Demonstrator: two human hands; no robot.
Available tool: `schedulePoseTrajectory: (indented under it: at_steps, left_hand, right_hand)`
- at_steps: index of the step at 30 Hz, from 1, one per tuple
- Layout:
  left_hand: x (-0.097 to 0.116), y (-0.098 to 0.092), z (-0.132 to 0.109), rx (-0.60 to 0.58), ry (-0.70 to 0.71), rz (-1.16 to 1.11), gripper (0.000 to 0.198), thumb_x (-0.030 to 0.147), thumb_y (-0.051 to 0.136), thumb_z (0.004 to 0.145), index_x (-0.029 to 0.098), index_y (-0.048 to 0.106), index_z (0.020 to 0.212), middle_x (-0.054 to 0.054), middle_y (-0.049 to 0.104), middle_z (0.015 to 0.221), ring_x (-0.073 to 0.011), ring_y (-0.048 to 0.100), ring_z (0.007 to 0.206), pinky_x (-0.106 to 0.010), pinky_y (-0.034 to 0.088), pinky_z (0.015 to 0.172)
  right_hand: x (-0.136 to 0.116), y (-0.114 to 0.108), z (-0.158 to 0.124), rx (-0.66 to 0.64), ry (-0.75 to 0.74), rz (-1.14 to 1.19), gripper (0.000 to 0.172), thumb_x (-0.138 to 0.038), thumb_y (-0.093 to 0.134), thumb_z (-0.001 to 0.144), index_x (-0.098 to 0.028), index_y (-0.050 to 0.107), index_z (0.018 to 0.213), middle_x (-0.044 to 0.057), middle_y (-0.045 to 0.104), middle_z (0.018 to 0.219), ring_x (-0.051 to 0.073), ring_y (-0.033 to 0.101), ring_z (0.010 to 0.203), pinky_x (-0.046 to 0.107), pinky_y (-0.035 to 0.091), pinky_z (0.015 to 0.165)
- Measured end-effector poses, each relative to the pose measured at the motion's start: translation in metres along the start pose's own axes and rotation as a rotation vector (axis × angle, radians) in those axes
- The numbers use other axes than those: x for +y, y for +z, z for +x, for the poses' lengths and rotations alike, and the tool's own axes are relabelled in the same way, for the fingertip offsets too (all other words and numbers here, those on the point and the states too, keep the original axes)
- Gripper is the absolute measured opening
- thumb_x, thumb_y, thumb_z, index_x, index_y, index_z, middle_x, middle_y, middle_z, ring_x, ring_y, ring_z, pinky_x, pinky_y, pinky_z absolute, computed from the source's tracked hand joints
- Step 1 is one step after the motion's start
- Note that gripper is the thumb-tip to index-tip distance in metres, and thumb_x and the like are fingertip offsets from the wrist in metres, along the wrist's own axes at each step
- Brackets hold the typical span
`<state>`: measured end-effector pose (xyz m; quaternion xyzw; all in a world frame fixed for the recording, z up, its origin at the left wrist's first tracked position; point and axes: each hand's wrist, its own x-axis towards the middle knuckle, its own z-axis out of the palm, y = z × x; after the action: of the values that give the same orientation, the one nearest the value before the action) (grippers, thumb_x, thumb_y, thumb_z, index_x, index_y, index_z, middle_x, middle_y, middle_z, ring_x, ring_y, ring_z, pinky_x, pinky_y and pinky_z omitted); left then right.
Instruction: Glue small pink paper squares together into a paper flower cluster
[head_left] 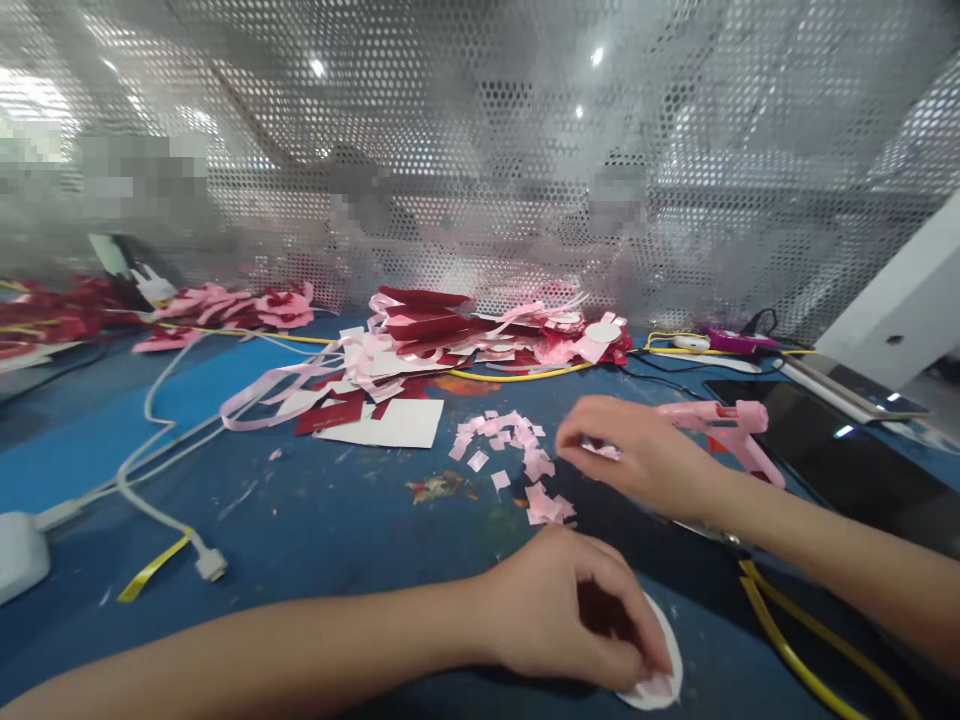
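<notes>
My left hand (570, 605) is low in front of me, its thumb and fingers closed over a pink paper square (655, 687). That square lies on a white paper disc (672, 640), partly covered by the hand. Farther up and to the right, my right hand (637, 455) is closed in a pinch; what is between its fingertips, if anything, cannot be made out. Small pink paper squares (501, 430) are scattered to its left, with a few more (602, 450) partly hidden behind it. A pink glue gun (720, 420) lies just behind the right wrist.
A heap of red and pink paper scraps (427, 330) lies along the back, with a white card (394, 422) before it. White cables (154, 450) cross the left side. A dark tablet-like panel (847, 440) is at right, near a yellow cord (795, 640). Perforated metal (480, 150) stands behind.
</notes>
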<state>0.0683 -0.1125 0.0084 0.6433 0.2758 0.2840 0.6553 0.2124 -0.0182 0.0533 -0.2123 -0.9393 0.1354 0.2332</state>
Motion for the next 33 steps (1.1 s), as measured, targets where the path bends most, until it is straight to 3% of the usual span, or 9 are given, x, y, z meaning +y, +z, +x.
schedulePoseTrajectory:
  at_steps: [2,4,8,12,16,18,22,27,33]
  left_hand:
    - [-0.003,0.002,0.000,-0.007,-0.027,0.034,0.019,0.017,0.065,0.066,0.014,0.075,0.081,-0.002,0.065,0.070,-0.0076,0.055,0.056,-0.017,0.048,0.059]
    - [-0.007,0.004,0.000,-0.018,-0.033,0.083,0.021,0.017,0.064,0.066,0.015,0.074,0.084,-0.001,0.064,0.068,-0.0078,0.055,0.056,-0.016,0.047,0.057]
    - [-0.013,0.007,0.002,-0.064,0.112,0.313,0.019,0.014,0.061,0.068,0.014,0.072,0.084,-0.001,0.063,0.070,-0.0082,0.054,0.057,-0.015,0.047,0.057]
    - [-0.013,0.007,0.002,-0.147,0.228,0.571,0.020,0.008,0.058,0.071,0.015,0.070,0.085,-0.001,0.064,0.078,-0.0102,0.058,0.065,-0.015,0.048,0.067]
    - [-0.010,0.007,0.002,-0.219,0.308,0.705,0.021,0.006,0.054,0.075,0.014,0.068,0.090,-0.003,0.067,0.086,-0.0136,0.062,0.080,-0.017,0.048,0.076]
    - [-0.011,0.007,0.003,-0.224,0.328,0.732,0.020,0.007,0.053,0.078,0.012,0.068,0.091,-0.004,0.067,0.086,-0.0144,0.062,0.081,-0.018,0.048,0.078]
    - [-0.014,0.008,0.005,-0.232,0.330,0.723,0.018,0.008,0.054,0.078,0.013,0.068,0.088,-0.004,0.068,0.087,-0.0148,0.063,0.083,-0.018,0.048,0.081]
    - [-0.016,0.009,0.005,-0.203,0.362,0.697,0.018,0.007,0.053,0.076,0.012,0.068,0.085,-0.004,0.068,0.086,-0.0155,0.062,0.085,-0.020,0.048,0.082]
    - [-0.014,0.007,0.004,-0.175,0.305,0.638,0.016,0.010,0.054,0.075,0.015,0.067,0.083,-0.002,0.065,0.080,-0.0119,0.060,0.071,-0.018,0.049,0.072]
  right_hand:
    - [-0.002,0.007,0.024,0.020,-0.007,-0.014,0.007,-0.020,0.052,0.088,-0.018,0.056,0.083,0.001,0.061,0.083,0.013,0.054,0.078,0.025,0.041,0.072]
    - [0.000,0.015,0.042,-0.072,-0.021,-0.044,0.007,-0.018,0.052,0.087,-0.018,0.058,0.091,0.003,0.063,0.090,0.015,0.056,0.083,0.027,0.042,0.076]
    - [0.005,0.025,0.057,-0.232,-0.055,-0.065,0.019,-0.011,0.052,0.084,-0.017,0.059,0.101,0.007,0.062,0.109,0.019,0.055,0.102,0.032,0.040,0.089]
    - [0.004,0.015,0.047,-0.239,-0.024,-0.038,0.019,-0.016,0.052,0.085,-0.017,0.060,0.102,0.006,0.061,0.103,0.018,0.056,0.094,0.032,0.042,0.085]
    - [-0.009,0.001,0.021,-0.540,-0.106,0.085,0.035,-0.013,0.057,0.081,-0.024,0.057,0.115,0.003,0.056,0.117,0.015,0.055,0.096,0.027,0.043,0.082]
    - [-0.017,0.001,0.008,-0.602,-0.139,0.038,0.037,-0.011,0.057,0.081,-0.026,0.057,0.114,0.003,0.053,0.122,0.017,0.052,0.105,0.027,0.042,0.083]
    - [-0.027,0.014,-0.005,-0.605,-0.148,-0.071,0.025,-0.002,0.050,0.080,-0.019,0.060,0.095,0.004,0.058,0.106,0.016,0.052,0.095,0.026,0.043,0.074]
    - [-0.024,0.023,0.008,-0.600,-0.216,-0.123,0.018,0.001,0.052,0.073,-0.016,0.056,0.072,0.002,0.057,0.083,0.015,0.050,0.080,0.024,0.039,0.067]
    - [-0.007,0.012,0.051,-0.331,-0.091,-0.093,0.018,0.000,0.050,0.071,-0.016,0.058,0.071,0.002,0.056,0.078,0.012,0.050,0.072,0.024,0.038,0.067]
